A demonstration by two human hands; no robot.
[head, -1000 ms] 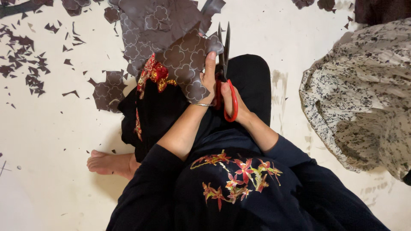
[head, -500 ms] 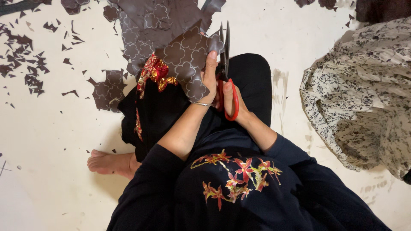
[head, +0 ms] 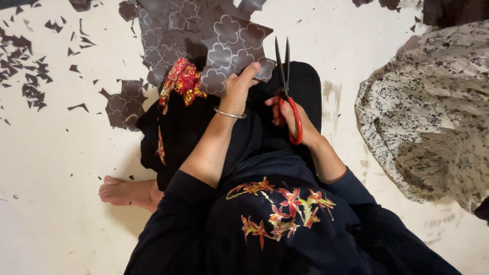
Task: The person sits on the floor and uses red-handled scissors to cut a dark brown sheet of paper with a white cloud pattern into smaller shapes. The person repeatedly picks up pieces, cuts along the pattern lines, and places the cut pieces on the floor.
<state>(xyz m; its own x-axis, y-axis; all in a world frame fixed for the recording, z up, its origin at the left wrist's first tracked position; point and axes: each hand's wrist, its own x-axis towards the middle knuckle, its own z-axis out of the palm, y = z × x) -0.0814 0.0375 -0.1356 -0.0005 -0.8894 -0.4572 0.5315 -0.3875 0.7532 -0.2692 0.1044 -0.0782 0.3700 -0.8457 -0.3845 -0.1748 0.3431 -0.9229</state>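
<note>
Left hand (head: pixel 239 87): clamped on dark brown flower-patterned sheet (head: pixel 232 51).
Right hand (head: pixel 293 116): gripping red-handled scissors (head: pixel 285 81), blades nearly together, just right of sheet.
Scraps (head: pixel 30 76): floor, far left of sheet.

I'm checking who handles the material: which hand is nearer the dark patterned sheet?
Left. The left hand grips the dark patterned sheet at its lower edge. The right hand sits lower and to the side, holding the red-handled scissors just beside the sheet.

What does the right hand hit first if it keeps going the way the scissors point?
Probably nothing nearby. The right hand holds red-handled scissors pointing up the picture, just right of the brown patterned sheet in the left hand; beyond the tips only pale floor shows.
</note>
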